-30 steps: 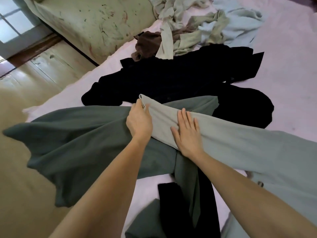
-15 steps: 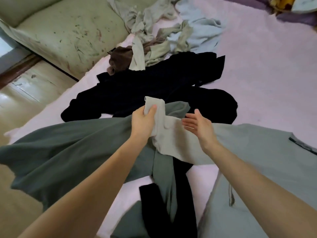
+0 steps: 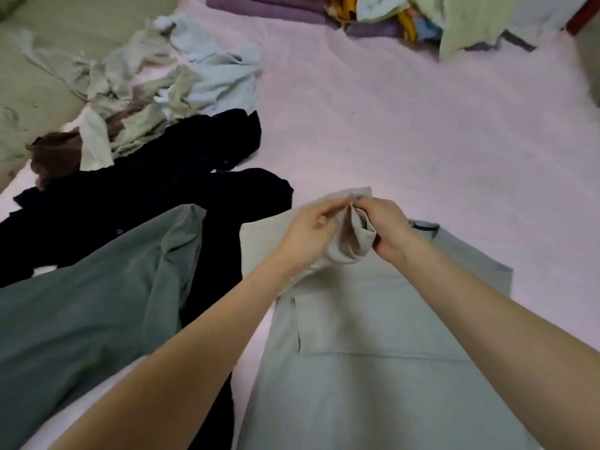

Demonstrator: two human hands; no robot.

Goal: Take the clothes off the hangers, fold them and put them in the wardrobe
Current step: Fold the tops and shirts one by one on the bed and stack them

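Observation:
A pale grey-green garment (image 3: 367,345) with a front pocket lies flat on the pink bedsheet (image 3: 422,131) in front of me. Its sleeve is lifted over the garment's body. My left hand (image 3: 308,232) pinches the sleeve's cuff from the left. My right hand (image 3: 386,228) grips the same cuff from the right, fingers curled into its opening. A darker green garment (image 3: 81,303) is spread out at the left. A black garment (image 3: 146,196) lies partly beneath it.
A heap of crumpled pale clothes (image 3: 156,79) and a brown piece (image 3: 55,157) sit at the upper left. Folded purple cloth and a mixed coloured pile (image 3: 422,17) lie at the far top. A bare mattress edge (image 3: 19,102) shows at the far left.
Both hands carried the pale sleeve up and to the right, over the garment's body. My right hand went from flat on the cloth to gripping the cuff. The view swung right.

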